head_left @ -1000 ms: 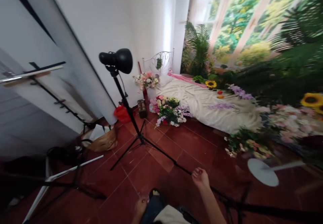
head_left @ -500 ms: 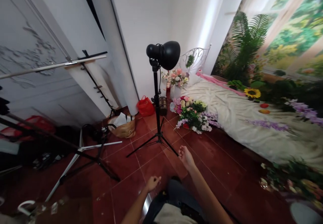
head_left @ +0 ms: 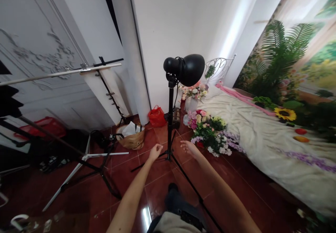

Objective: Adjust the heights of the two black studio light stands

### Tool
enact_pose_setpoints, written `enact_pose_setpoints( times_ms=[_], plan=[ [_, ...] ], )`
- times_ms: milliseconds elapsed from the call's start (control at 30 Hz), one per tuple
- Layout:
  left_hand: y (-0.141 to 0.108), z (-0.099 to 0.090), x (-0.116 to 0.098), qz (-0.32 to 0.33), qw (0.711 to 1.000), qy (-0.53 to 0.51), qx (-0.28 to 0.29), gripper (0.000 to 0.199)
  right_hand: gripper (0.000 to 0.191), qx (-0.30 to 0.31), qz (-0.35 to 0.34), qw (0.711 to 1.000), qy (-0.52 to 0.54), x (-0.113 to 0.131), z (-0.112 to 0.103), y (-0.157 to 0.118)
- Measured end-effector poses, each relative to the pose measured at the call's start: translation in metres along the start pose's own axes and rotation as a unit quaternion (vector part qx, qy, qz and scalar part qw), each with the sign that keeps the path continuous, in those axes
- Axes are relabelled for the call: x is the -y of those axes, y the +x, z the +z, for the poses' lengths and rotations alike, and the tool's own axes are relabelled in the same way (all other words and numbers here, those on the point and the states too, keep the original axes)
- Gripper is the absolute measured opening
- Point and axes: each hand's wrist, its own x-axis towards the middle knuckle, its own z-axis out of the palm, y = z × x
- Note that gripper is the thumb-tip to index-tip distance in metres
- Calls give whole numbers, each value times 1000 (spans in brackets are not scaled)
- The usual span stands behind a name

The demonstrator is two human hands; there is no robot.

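The black metal tripod light stand (head_left: 170, 108) rises upright near the centre of the frame, its splayed legs on the glossy red tile floor (head_left: 160, 173). On top sits a black lamp head with a bell-shaped shade (head_left: 193, 70), facing right, with a thin black cable (head_left: 177, 94) hanging beside the pole. The person's bare left hand (head_left: 155, 152) is just left of the pole's foot, fingers curled inward; whether fingertips and thumb meet cannot be told. The right hand (head_left: 190, 149) is just right of it, fingers loosely apart. Neither appears to touch the pole.

The weight looks high and off to one side, so a steady grip would seem to want one hand well up the pole and the other low, cable kept clear. One leg runs toward the lower right, close by the person's dark shoe (head_left: 172, 187); feet are best kept off it.

Mixed pink, white and purple artificial flowers (head_left: 210, 131) lie right of the stand; the red plastic bag (head_left: 156, 117) and tan woven basket (head_left: 135, 140) sit left, leaving limited room for the legs.
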Motion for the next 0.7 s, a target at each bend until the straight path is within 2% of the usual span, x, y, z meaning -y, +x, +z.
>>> enact_pose_setpoints(
  times_ms=[133,267,367,467,600,700],
  plan=[
    [80,10,-57,75,994,-49,-57,44,7,-37,5,997,-63,42,11,68],
    [126,30,-86,115,990,-52,-61,47,14,-67,1,995,-69,57,21,126],
    [137,41,-91,103,990,-63,-70,44,24,-85,1,994,-74,55,28,160],
    [138,44,-91,89,992,-32,-80,42,29,-94,-13,993,-72,52,32,180],
    [136,41,-89,85,993,40,-78,39,22,-77,-50,995,-50,45,32,187],
    [137,39,-87,81,992,54,-81,39,15,-56,-91,994,-17,31,29,183]
  ],
)
